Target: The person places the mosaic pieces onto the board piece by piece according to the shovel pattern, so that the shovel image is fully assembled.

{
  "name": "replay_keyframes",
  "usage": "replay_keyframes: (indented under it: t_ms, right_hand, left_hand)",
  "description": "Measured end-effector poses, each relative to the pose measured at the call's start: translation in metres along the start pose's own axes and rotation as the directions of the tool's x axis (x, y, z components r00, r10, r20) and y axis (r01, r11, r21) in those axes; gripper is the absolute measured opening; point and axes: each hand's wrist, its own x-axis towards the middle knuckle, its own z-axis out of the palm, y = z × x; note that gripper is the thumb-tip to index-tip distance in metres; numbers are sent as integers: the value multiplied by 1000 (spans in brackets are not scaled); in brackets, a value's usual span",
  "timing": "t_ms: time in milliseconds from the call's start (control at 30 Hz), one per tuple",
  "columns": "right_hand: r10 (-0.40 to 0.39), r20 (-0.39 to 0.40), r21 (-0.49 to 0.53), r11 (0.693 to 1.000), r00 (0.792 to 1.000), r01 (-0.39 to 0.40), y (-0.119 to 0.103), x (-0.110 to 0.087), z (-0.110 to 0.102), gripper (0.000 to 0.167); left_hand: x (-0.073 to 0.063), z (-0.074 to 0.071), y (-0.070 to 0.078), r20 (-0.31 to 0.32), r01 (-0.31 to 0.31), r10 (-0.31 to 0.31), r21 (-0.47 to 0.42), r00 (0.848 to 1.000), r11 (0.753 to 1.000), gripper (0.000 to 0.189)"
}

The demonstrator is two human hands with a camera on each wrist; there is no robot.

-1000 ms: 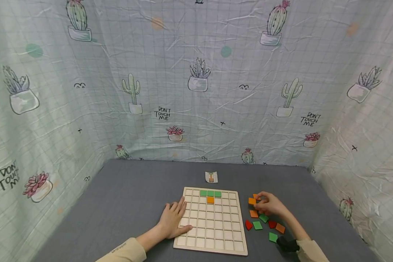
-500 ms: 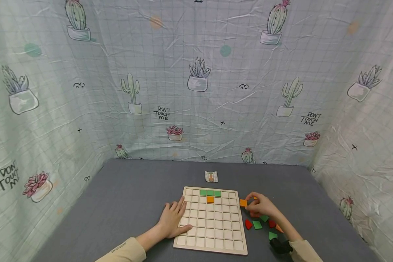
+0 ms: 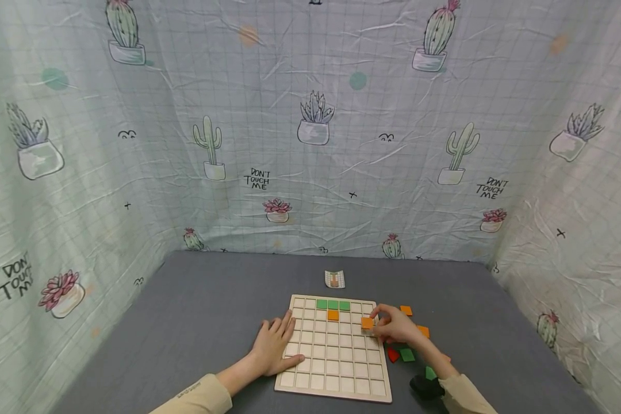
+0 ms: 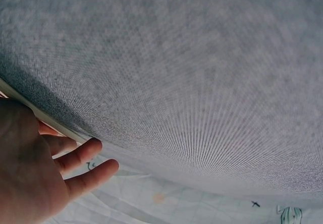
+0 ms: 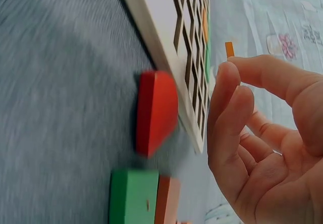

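Tile, orange, square and so without a long axis, juts leftward from the right hand, pinched between thumb and fingers over the right side of the gridded board. The right wrist view shows it edge-on and raised, apart from the grid. Leftward, bare cells separate it from the placed orange tile, which lies one row nearer than the middle of three green tiles along the far edge. The left hand rests across the board's left edge, fingers extended, well apart from the pinched tile. Raised ribs bound every cell. On the bench, a red piece and loose green tile lie just beside the board's right edge; a loose orange tile lies beyond the right hand.
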Motion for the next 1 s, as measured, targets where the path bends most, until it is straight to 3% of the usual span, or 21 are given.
replay_keyframes:
  t_ms: [300,1000]
  right_hand:
    - [-31,-11,-66,997,999,31,-1,12,21,29]
    - [-33,-15,-92,995,999,31,-17,31,52,24]
  left_hand:
    - [-1,2,1,-2,-4,4,-12,1000,1000,83]
    - [-3,5,0,-29,-9,10,13,1000,1000,84]
